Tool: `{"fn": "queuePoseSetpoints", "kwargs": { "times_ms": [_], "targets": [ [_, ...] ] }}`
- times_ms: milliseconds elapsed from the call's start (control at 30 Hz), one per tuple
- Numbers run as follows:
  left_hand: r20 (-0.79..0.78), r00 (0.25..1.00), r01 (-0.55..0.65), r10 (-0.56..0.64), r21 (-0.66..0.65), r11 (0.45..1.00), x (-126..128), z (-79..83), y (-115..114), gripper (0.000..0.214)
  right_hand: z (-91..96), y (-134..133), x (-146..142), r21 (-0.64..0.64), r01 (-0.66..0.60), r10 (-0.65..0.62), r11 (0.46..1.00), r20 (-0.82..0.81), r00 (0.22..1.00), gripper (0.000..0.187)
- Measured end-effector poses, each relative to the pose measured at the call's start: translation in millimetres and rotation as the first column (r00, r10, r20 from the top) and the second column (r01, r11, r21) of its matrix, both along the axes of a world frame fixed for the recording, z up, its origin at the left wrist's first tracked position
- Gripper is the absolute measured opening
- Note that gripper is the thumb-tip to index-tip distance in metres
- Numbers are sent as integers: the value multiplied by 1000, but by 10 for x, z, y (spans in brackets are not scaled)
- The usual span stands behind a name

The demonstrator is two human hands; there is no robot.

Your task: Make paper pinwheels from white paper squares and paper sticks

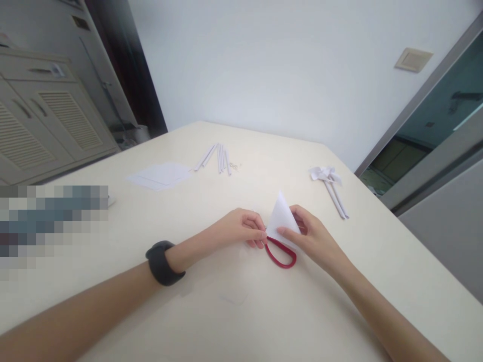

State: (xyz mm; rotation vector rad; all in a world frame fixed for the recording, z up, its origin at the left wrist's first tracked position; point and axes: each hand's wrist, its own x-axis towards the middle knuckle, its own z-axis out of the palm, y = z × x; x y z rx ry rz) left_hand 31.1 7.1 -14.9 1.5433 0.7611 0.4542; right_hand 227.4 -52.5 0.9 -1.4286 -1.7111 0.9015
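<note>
Over a pale table before a white wall, the right hand pinches a folded paper between thumb and fingers; a red scissors handle shows just below it, and the left hand curls by the paper's lower left corner, its hold unclear

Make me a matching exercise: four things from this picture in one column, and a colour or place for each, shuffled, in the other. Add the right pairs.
Things
1. Paper triangle
2. Wristband
3. Looped handle
4. Rolled paper sticks

Colours and places
A. Black
B. Lying on the far part of the table
C. Held in the right hand
D. Red

Right pairs
1-C
2-A
3-D
4-B
</note>
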Motion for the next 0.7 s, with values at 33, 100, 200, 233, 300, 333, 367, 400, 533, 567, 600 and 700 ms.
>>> {"fn": "queuePoseSetpoints", "kwargs": {
  "times_ms": [33, 100, 200, 233, 300, 333, 367, 400, 533, 567, 600, 700],
  "targets": [
    [0, 1000, -5, 5, 11, 1000, -5, 3, 4, 14, 1, 2, 1, -15, -8, 8, 1000, -17, 1000, 20],
    [-1, 1000, -12, 12, 32, 999, -17, 17, 10, 14, 2, 12, 12, -50, -14, 12, 999, -47, 999, 22],
    [-10, 1000, -20, 21, 56, 998, -31, 35, 18, 16, 3, 40, 48, -91, 1, -8, 996, -76, 997, 23],
    [-13, 1000, -24, 25, 62, 998, -33, 38, 20, 16, 4, 49, 64, -102, 8, -16, 995, -81, 997, 23],
    [-16, 999, -29, 31, 74, 997, -36, 37, 27, 17, 7, 63, 92, -124, 14, -27, 992, -99, 995, 23],
    [-16, 999, -31, 32, 81, 996, -37, 34, 30, 17, 10, 66, 103, -135, 13, -29, 991, -117, 993, 23],
    [-16, 999, -32, 33, 88, 996, -37, 31, 34, 17, 16, 66, 109, -147, 10, -31, 989, -142, 989, 24],
    [-16, 999, -32, 34, 97, 995, -38, 28, 37, 17, 25, 63, 112, -157, 8, -36, 988, -173, 984, 23],
    [-26, 999, -32, 36, 138, 990, -41, 21, 48, 16, 76, 36, 88, -214, 25, -85, 977, -277, 957, 22],
    [-28, 999, -33, 38, 150, 988, -42, 21, 50, 15, 88, 30, 79, -225, 28, -95, 974, -295, 951, 22],
    [-28, 999, -35, 40, 163, 986, -43, 22, 51, 15, 97, 25, 69, -232, 28, -102, 972, -312, 944, 23],
    [-22, 999, -39, 44, 194, 980, -47, 29, 53, 13, 112, 18, 53, -241, 19, -104, 970, -348, 932, 25]
  ]
}}
